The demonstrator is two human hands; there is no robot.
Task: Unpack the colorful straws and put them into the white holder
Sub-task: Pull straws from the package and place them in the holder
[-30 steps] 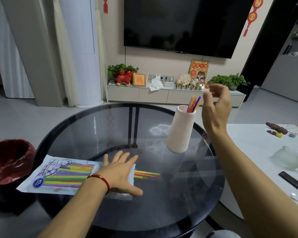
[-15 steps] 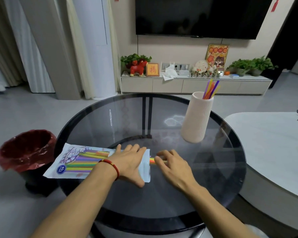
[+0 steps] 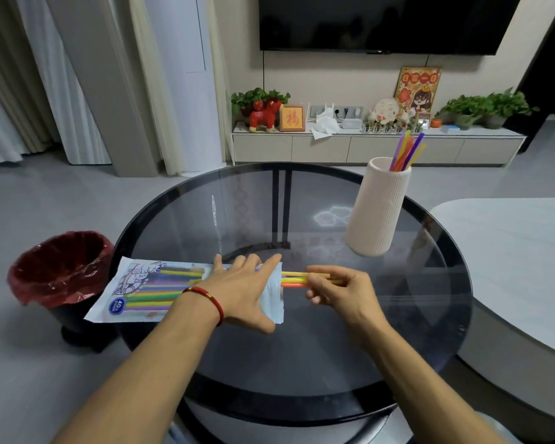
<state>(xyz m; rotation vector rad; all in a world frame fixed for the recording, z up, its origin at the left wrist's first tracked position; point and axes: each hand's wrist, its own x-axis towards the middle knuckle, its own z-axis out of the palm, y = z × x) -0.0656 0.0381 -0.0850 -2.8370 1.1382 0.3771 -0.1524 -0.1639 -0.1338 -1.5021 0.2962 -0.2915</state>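
**Smoked glass table, straw pack, right hand now on the straws**

Smoked-glass round table (image 3: 302,363) is where it's all happening. Versus half a second back: the right hand was just reaching the straw tips, and now its fingers are curled around them. A second back that hand was way up by the holder. The left hand hasn't really budged.

Left to right:

- Dark bin with a red plastic liner (image 3: 61,270) sits on the floor, just off the table's left edge.
- The flat white printed plastic straw package (image 3: 135,293) lies on the glass, long axis running left-right, open end facing right. You can see colorful stripes through it.
- Left hand (image 3: 241,290), red cord bracelet on the wrist, lies flat on the package's right half, fingers straight and spread, pressing it down.
- The loose ends of the colorful plastic straws (image 3: 293,280) (yellow, orange) stick out of the open end, lying flat and pointing right, same axis as the pack.
- Right hand (image 3: 337,290) pinches those ends, thumb and fingers curled around them.
- The tall white ribbed cylindrical holder (image 3: 377,209) stands upright further back on the right, well apart from the hands, with a few purple, orange and yellow straws (image 3: 409,152) already in it, leaning up to the right.
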